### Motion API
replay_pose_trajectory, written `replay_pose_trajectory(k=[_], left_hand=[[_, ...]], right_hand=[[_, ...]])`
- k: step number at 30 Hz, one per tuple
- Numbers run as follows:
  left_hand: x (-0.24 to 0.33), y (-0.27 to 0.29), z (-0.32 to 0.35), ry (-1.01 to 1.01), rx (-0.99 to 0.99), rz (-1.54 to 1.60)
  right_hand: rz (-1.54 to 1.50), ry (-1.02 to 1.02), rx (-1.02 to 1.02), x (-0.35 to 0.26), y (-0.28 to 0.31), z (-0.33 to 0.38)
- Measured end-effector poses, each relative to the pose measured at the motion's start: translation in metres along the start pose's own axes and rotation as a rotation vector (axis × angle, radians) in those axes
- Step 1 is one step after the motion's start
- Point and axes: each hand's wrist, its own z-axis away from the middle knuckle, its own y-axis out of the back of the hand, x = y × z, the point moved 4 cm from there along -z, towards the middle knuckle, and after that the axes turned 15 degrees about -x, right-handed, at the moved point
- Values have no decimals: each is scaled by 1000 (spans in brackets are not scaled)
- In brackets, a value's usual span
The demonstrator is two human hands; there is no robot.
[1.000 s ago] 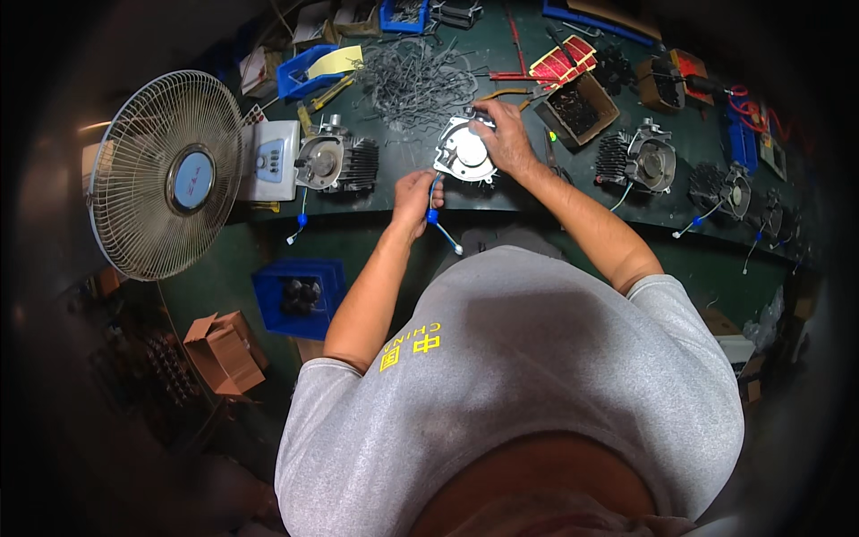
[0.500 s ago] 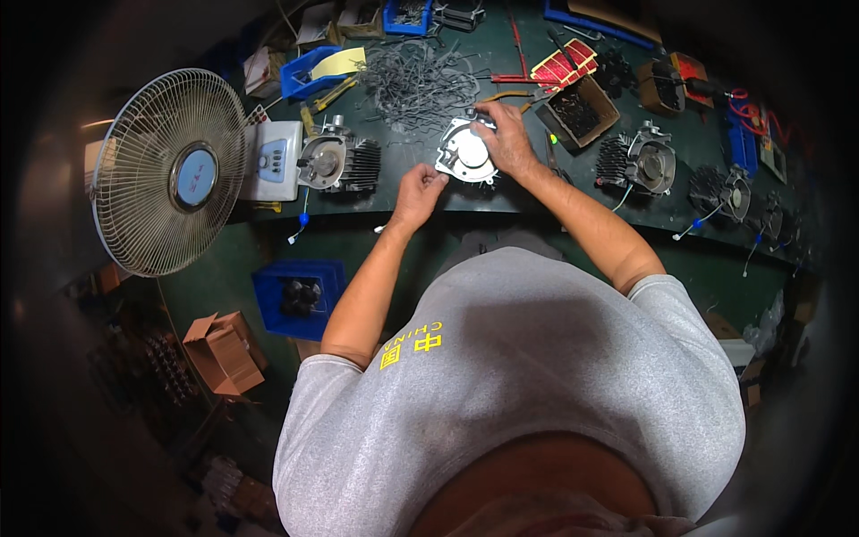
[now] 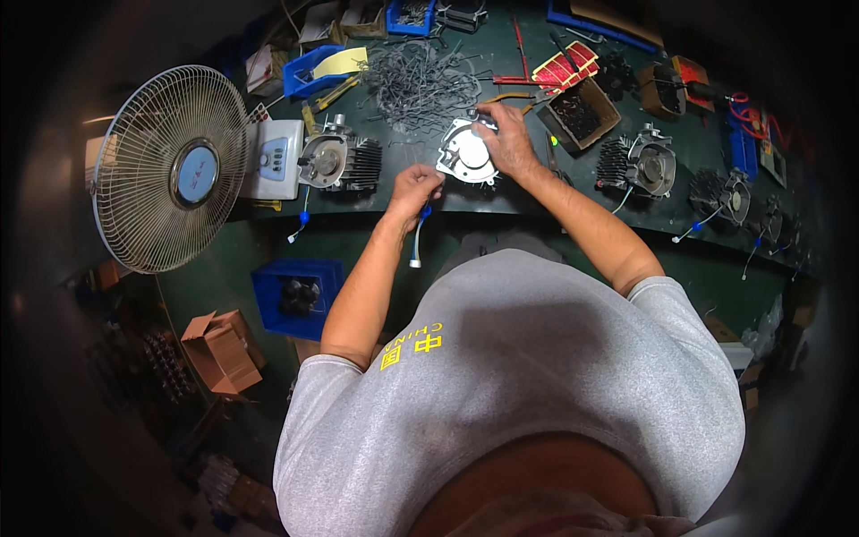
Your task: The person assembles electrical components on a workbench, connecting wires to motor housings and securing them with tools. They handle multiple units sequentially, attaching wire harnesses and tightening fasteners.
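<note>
Dark green tabletop [image 3: 537,201], cluttered. Left hand [image 3: 414,188] at the near edge, clenched around a thin white lead with a blue fitting [image 3: 419,234]; the lead hangs off the edge below the hand. Right hand [image 3: 506,139] lies flat over the silver round housing [image 3: 465,157], fingers spread on its far side, pressing it down rather than gripping it. Housing sits near the middle of the near edge, just beside the left hand, apart from it. Whether the lead is joined to the housing is hard to tell from here; the gap between them looks dark.

A finned engine part [image 3: 340,163] stands to the left along the same edge, touching the white fan base [image 3: 276,159] of the desk fan [image 3: 170,170] at the left corner. Loose pile of bent wire pieces [image 3: 420,80] behind the housing toward the far edge. Brown open box [image 3: 582,112] just right of the right hand. More finned parts [image 3: 640,163] line the right stretch, each with a dangling lead.

Risks, as a judgement: the housing sits close to the near edge, so a hard tug on the lead could drag it off. The lead may slip from the clenched hand, since the hold is small. Wire clutter nearby could snag the fingers.
</note>
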Motion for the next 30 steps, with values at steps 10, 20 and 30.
replay_pose_trajectory(k=[10,20,30], left_hand=[[23,-10,3,-253,130,-658],[4,-7,11,124,-52,190],[9,-10,1,-306,87,-690]], right_hand=[[29,10,35,4,1,1],[-7,30,89,-3,0,6],[-51,-19,66,-4,5,6]])
